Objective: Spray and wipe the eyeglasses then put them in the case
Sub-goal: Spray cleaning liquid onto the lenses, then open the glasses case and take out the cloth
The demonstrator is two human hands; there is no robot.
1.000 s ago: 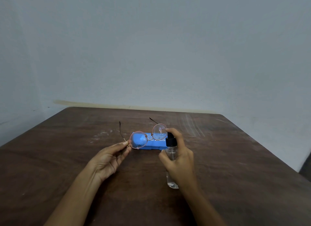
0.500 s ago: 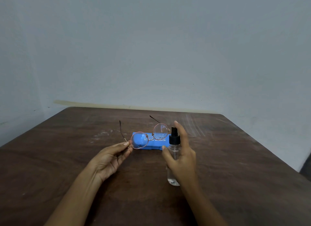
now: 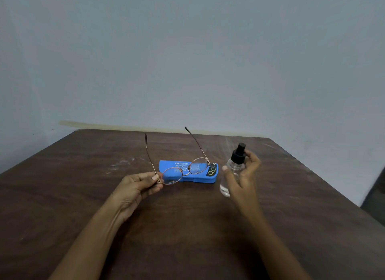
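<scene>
Pinching the eyeglasses (image 3: 173, 176) at the outer corner of one lens, the left hand (image 3: 137, 184) holds them above the brown surface (image 3: 83, 196). Their temples are open and point away toward the wall (image 3: 187, 60). Just behind the lenses, the blue case (image 3: 198, 178) lies flat and closed on the wood. The right hand (image 3: 243, 175) curls its fingers round a clear spray bottle (image 3: 234, 167) with a black nozzle. It holds the bottle upright to the right of the case, apart from the glasses.

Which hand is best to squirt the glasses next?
Probably the right hand: it grips the spray bottle, nozzle up beside the eyeglasses. The left hand is busy pinching their frame.
</scene>
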